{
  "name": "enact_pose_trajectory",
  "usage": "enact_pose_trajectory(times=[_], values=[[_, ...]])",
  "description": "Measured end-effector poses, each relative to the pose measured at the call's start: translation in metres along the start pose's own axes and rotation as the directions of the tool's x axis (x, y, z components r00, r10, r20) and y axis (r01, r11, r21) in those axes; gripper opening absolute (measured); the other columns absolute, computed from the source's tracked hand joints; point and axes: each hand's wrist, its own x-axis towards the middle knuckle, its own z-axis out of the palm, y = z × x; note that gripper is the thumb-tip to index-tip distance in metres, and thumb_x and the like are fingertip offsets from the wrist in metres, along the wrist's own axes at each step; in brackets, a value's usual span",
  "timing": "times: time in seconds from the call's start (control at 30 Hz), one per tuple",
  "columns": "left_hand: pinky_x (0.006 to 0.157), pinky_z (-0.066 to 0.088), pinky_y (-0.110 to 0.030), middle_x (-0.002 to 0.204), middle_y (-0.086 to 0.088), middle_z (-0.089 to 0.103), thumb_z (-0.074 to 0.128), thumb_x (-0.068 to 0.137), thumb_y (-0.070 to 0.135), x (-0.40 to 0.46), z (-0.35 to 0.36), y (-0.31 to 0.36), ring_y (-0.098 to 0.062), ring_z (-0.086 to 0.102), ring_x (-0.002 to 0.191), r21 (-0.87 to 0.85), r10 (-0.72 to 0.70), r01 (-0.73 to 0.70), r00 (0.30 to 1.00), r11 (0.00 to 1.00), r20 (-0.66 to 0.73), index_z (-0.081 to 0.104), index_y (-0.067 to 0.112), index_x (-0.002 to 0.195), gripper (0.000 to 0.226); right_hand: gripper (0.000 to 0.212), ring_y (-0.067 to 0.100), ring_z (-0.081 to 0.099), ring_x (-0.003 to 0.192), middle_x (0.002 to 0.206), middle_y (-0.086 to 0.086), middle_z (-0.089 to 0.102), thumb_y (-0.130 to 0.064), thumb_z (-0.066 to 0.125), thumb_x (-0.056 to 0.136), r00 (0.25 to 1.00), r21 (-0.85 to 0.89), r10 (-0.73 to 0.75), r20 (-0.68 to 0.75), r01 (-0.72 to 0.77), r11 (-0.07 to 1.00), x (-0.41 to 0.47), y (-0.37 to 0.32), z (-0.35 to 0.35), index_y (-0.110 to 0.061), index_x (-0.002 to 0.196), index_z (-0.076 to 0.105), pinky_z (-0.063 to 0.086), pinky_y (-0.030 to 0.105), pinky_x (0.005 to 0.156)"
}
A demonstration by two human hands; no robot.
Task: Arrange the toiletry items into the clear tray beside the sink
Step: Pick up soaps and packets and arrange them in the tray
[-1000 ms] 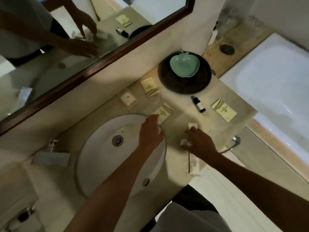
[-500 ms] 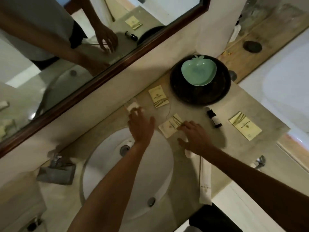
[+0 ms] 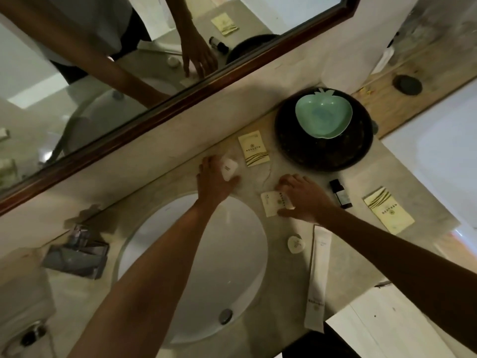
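Observation:
My left hand point(image 3: 213, 180) is closed around a small white packet point(image 3: 229, 168) near the mirror wall. My right hand point(image 3: 302, 198) grips a pale yellow sachet point(image 3: 272, 206) at the sink's rim, fingers on top and thumb at its lower edge. The clear tray shows only as a faint curved edge point(image 3: 268, 174) between my hands. A second yellow sachet point(image 3: 254, 151) lies behind it. A dark small bottle point(image 3: 340, 193) and a third sachet point(image 3: 388, 210) lie to the right. A round white soap point(image 3: 296, 244) and a long white sleeve packet point(image 3: 317, 277) rest near the front edge.
The white round sink point(image 3: 193, 267) lies under my left forearm. A dark round tray point(image 3: 322, 153) holding a green apple-shaped dish point(image 3: 324, 120) stands at the back right. A clear holder point(image 3: 77, 257) sits left of the sink. The mirror point(image 3: 103, 73) lines the back; the bathtub point(image 3: 438, 151) is at right.
My left hand moved from the sink-side sachet back to the white packet and closed on it. My right hand left the round soap and took hold of the sachet.

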Motion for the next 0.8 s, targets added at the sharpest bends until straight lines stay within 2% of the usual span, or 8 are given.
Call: enact_pose_trajectory(times=[0.07,0.17,0.27,0.37,0.43,0.53,0.67,0.8], values=[[0.092,0.04,-0.044,0.131,-0.013,0.042,0.079,0.071,0.046,0.001,0.001,0.005,-0.032,0.041,0.118,0.035,0.014,-0.015,0.999,0.999,0.033,0.045,0.011,0.131,0.077,0.076,0.023,0.036,0.131,0.146,0.004,0.039,-0.061,0.067,0.075,1.0,-0.008,-0.023,-0.019,0.023,1.0,-0.007,0.001,0.002,-0.025,0.138,0.046,0.032,0.039,0.107],[0.09,0.042,-0.044,0.124,-0.013,0.05,0.08,0.073,0.035,0.004,-0.001,0.014,-0.033,0.047,0.115,0.028,0.041,-0.043,0.998,0.999,0.048,0.05,0.011,0.123,0.063,0.073,0.021,0.042,0.122,0.137,0.004,0.046,-0.06,0.071,0.073,1.0,0.02,0.014,-0.024,-0.014,1.0,-0.007,0.0,0.0,-0.024,0.134,0.049,0.036,0.036,0.101],[0.091,0.043,-0.046,0.122,-0.014,0.056,0.078,0.076,0.029,0.005,0.001,0.019,-0.034,0.051,0.112,0.012,0.044,-0.045,0.996,0.999,0.073,0.046,0.01,0.125,0.062,0.059,0.016,0.056,0.091,0.103,0.0,0.06,-0.068,0.061,0.079,0.965,0.089,0.255,-0.062,-0.249,0.964,-0.011,-0.002,-0.003,-0.02,0.112,0.059,0.046,0.032,0.077],[0.094,0.043,-0.048,0.126,-0.017,0.052,0.078,0.076,0.032,0.001,0.004,0.022,-0.035,0.049,0.115,-0.029,0.048,-0.046,0.994,0.999,0.094,0.041,0.007,0.131,0.071,0.067,0.012,0.054,0.06,0.07,-0.002,0.057,-0.078,0.033,0.084,0.893,0.15,0.443,-0.077,-0.429,0.891,-0.018,0.001,-0.009,-0.016,0.085,0.059,0.045,0.029,0.056],[0.094,0.042,-0.048,0.128,-0.016,0.049,0.077,0.076,0.036,-0.002,0.006,0.022,-0.035,0.047,0.117,-0.015,0.056,-0.055,0.996,0.998,0.074,0.04,0.008,0.134,0.075,0.061,0.014,0.058,0.066,0.079,0.002,0.063,-0.07,0.035,0.09,0.889,0.147,0.449,-0.091,-0.434,0.889,-0.027,0.006,-0.016,-0.015,0.095,0.061,0.044,0.029,0.059],[0.093,0.041,-0.046,0.129,-0.016,0.046,0.077,0.076,0.04,-0.007,0.006,0.021,-0.034,0.045,0.117,0.024,0.052,-0.053,0.998,0.998,0.038,0.04,0.008,0.135,0.077,0.043,0.017,0.063,0.085,0.11,0.003,0.066,-0.051,0.047,0.096,0.942,0.058,0.328,-0.071,-0.325,0.944,-0.044,0.007,-0.027,-0.018,0.122,0.057,0.048,0.028,0.067],[0.092,0.039,-0.046,0.13,-0.018,0.046,0.075,0.078,0.036,-0.009,0.006,0.022,-0.036,0.045,0.118,0.036,0.054,-0.056,0.997,0.998,0.046,0.039,0.007,0.137,0.075,0.047,0.011,0.059,0.072,0.099,-0.003,0.065,-0.062,0.053,0.089,0.968,0.154,0.25,0.005,-0.248,0.956,-0.09,-0.022,-0.016,-0.021,0.11,0.061,0.051,0.027,0.064],[0.091,0.039,-0.046,0.129,-0.018,0.048,0.071,0.083,0.033,-0.011,0.01,0.025,-0.036,0.046,0.116,0.055,0.068,-0.071,0.996,0.996,0.058,0.039,0.008,0.137,0.067,0.042,0.018,0.065,0.088,0.108,-0.001,0.065,-0.053,0.063,0.085,0.986,0.222,0.165,0.02,-0.165,0.961,-0.119,-0.05,0.03,-0.02,0.112,0.064,0.056,0.033,0.071]])
